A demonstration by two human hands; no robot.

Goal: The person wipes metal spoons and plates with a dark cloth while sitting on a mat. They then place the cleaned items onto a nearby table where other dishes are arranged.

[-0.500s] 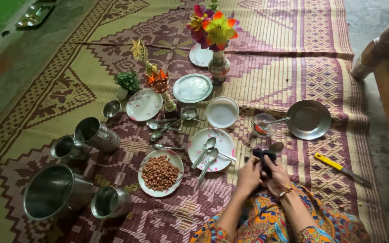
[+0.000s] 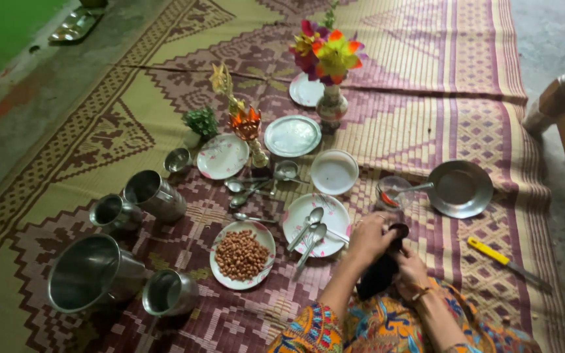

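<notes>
Change: both hands have stayed together on the dark cloth since the earlier frame; the left hand now sits a little higher over its top end, and nothing on the mat has shifted.
Mat (image 2: 426, 104): woven, yellow and maroon, spread under the hands and everything around them.
Big steel pot (image 2: 89, 271): far to the left of the hands, with a smaller steel cup (image 2: 168, 292) beside it and two steel mugs (image 2: 155, 195) beyond.
Steel pan (image 2: 459, 188): ahead and to the right of the right hand, its handle reaching towards a small glass bowl (image 2: 392, 191) just beyond the hands.
Flower vase (image 2: 331, 104): well ahead of the hands, holding bright flowers.
Plate with spoons (image 2: 315, 224): white, just left of the left hand, two spoons lying on it.
Peanut plate (image 2: 242, 253): further left, near the person's knee.
Yellow-handled knife (image 2: 505, 261): on the mat to the right of the right hand, apart from it.
Dark cloth (image 2: 380, 271): a black bundle held between the two hands, above the lap.
Left hand (image 2: 371, 236): fingers curled down, gripping the top of the cloth.
Right hand (image 2: 410, 268): closed against the cloth's right side, bangle at the wrist.
</notes>
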